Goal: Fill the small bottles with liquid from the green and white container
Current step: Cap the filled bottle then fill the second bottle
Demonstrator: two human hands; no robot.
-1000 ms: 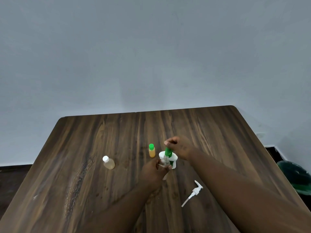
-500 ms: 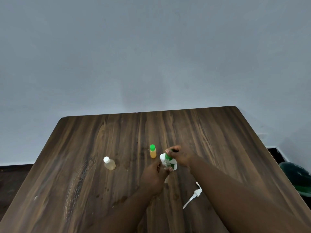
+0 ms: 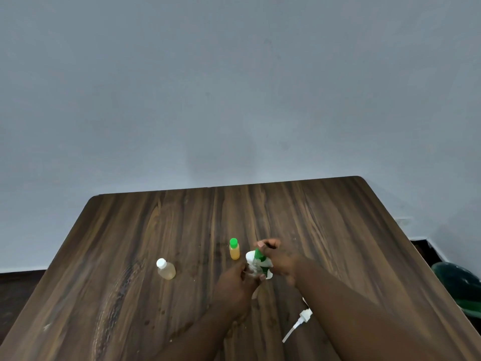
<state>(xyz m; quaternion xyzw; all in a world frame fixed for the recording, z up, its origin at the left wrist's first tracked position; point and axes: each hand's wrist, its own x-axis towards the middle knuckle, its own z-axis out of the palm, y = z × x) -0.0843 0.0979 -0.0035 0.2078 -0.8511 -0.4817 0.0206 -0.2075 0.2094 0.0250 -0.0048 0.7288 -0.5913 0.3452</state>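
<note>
My right hand (image 3: 279,259) grips the green and white container (image 3: 258,257) and holds it tipped toward my left hand, just above the table. The fingers of my left hand (image 3: 234,284) pinch a small clear bottle (image 3: 253,269) right under the container; the hands hide most of it. A small bottle with a green cap (image 3: 234,249) and orange liquid stands upright just left of the container. Farther left stands a small bottle with a white cap (image 3: 166,269), holding pale yellow liquid.
A white pump dispenser (image 3: 299,321) lies on the wooden table (image 3: 338,230) beside my right forearm. A dark green object (image 3: 460,287) sits on the floor past the table's right edge. A grey wall stands behind the table.
My right hand has come down with the container, closer to the small bottle in my left hand. The two capped bottles and the pump have not moved.
</note>
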